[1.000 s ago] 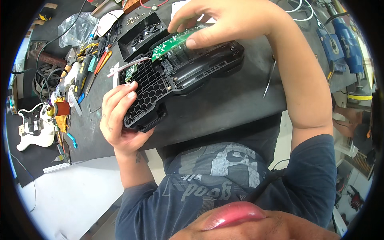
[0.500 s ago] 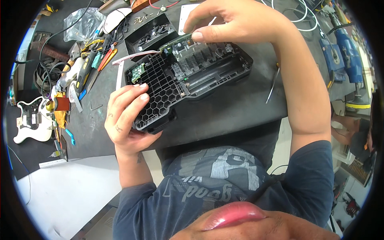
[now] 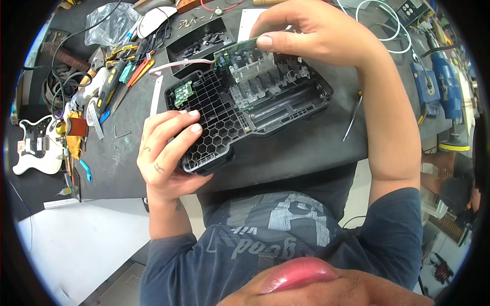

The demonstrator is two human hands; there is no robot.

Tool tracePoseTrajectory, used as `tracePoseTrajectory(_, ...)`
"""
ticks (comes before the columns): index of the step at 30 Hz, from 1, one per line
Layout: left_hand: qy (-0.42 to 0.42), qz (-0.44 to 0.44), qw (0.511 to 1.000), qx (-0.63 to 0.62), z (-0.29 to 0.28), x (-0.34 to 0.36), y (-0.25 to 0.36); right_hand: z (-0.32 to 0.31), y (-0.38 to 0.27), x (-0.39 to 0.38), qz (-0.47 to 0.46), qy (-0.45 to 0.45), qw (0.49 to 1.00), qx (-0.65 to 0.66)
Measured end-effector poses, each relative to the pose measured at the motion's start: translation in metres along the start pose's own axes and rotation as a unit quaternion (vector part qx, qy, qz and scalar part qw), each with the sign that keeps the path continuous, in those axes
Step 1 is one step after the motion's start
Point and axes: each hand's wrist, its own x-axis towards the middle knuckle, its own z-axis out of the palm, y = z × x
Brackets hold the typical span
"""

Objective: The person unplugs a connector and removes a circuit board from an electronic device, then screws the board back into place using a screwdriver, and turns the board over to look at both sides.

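An opened black plastic housing (image 3: 217,133) with a honeycomb-ribbed inside lies tilted over the dark bench. My left hand (image 3: 166,148) grips its left end, fingers on top and thumb beneath. At the far side, my right hand (image 3: 306,38) pinches the top edge of a green circuit board (image 3: 245,57), which stands tilted up out of the housing. Clear plastic parts sit below that board. A ribbon cable (image 3: 184,64) runs leftward from the board. A smaller green circuit board (image 3: 184,93) sits in the housing's left part, near my left fingers.
Behind the housing stands a black tray (image 3: 199,43) of small parts. Pliers, cutters and an orange-handled tool (image 3: 140,71) crowd the left, beyond a hex key (image 3: 122,134). A white guitar body (image 3: 38,148) lies far left. To the right are a thin screwdriver (image 3: 352,120) and a blue vise (image 3: 444,84).
My right hand has raised the circuit board's edge, so more of its face shows. The housing and my left hand have shifted slightly right in the picture.
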Motion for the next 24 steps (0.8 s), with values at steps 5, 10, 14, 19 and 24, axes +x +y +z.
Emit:
tracePoseTrajectory(5,0.012,0.008,1.0,-0.002,0.005,-0.003,-0.003,0.0,-0.004,0.001,0.027,0.0,0.999,-0.018)
tracePoseTrajectory(10,0.016,0.015,1.0,-0.003,0.006,-0.003,-0.002,0.0,-0.006,-0.002,0.033,0.011,0.999,0.003)
tracePoseTrajectory(14,0.002,0.003,1.0,0.002,0.004,-0.004,0.0,0.001,-0.001,-0.002,0.02,0.013,0.999,-0.022)
tracePoseTrajectory(19,0.002,-0.005,1.0,0.007,0.005,-0.004,0.002,0.002,0.018,0.002,-0.082,0.032,0.994,-0.062)
tracePoseTrajectory(24,-0.012,-0.032,0.999,0.011,-0.001,0.0,0.009,-0.001,0.001,-0.001,0.006,0.021,1.0,0.015)
